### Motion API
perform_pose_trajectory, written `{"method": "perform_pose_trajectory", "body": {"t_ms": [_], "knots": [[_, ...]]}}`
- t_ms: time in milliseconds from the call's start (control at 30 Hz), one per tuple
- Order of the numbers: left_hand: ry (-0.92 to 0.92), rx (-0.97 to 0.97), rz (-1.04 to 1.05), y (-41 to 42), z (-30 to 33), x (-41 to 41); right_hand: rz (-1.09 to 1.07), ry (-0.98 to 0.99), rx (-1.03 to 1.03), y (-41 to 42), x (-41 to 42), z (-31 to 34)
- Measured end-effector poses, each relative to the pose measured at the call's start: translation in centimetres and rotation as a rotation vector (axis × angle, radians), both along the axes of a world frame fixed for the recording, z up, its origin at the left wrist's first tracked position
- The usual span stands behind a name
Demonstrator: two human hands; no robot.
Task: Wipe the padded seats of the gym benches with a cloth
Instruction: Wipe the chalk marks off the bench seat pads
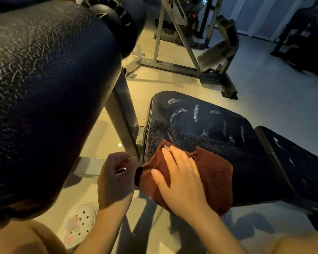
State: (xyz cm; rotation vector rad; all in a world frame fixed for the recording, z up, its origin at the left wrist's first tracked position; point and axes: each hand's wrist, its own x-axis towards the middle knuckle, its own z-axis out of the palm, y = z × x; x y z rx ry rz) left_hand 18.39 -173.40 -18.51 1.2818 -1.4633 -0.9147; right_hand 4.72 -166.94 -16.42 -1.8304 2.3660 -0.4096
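Right hand [180,182] lay flat, fingers [170,156] spread wide, pressing the brown cloth [215,178] on the padded seat's [209,129] near-left corner; left hand [116,180] hovered half-curled, empty, beside that corner; wiping seemed mid-course, next stroke probably across the pale streaks [195,112] farther up the seat.

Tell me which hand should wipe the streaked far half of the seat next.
Right. The right hand lies flat on the cloth on the seat; the left hand is off its near edge, half curled.
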Motion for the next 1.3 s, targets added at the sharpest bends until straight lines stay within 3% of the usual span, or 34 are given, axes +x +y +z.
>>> {"method": "perform_pose_trajectory", "body": {"t_ms": [100,467,567,700,867,967,1133,1200,1300], "knots": [[0.051,-0.018,-0.050,0.3,-0.4,-0.3,-0.020,-0.019,0.036,1.6,0.8,0.2],[-0.119,-0.340,-0.056,-0.3,-0.8,-1.0,0.093,-0.017,0.021,-6.5,-2.1,0.6],[-0.078,-0.253,-0.058,0.7,-0.8,-1.7,0.012,-0.041,-0.015,-5.2,-4.0,0.2],[0.031,-0.015,-0.024,2.3,0.6,-2.8,-0.265,-0.001,0.037,-1.9,-9.6,-0.3],[0.057,0.050,-0.046,2.0,1.1,-2.7,-0.474,-0.001,-0.028,1.5,-10.0,-0.3],[0.104,0.068,-0.039,2.1,1.2,-2.9,-0.343,0.016,0.091,0.7,-6.9,-0.3],[0.151,0.193,0.027,2.8,1.3,-3.2,0.126,-0.017,0.016,-3.5,0.0,0.5],[0.174,0.183,0.036,2.5,1.1,-2.8,0.177,-0.029,0.006,-4.9,-0.2,0.6],[0.063,0.125,-0.021,2.6,1.0,-2.3,0.158,-0.049,-0.027,-5.2,-2.2,0.5]]}}
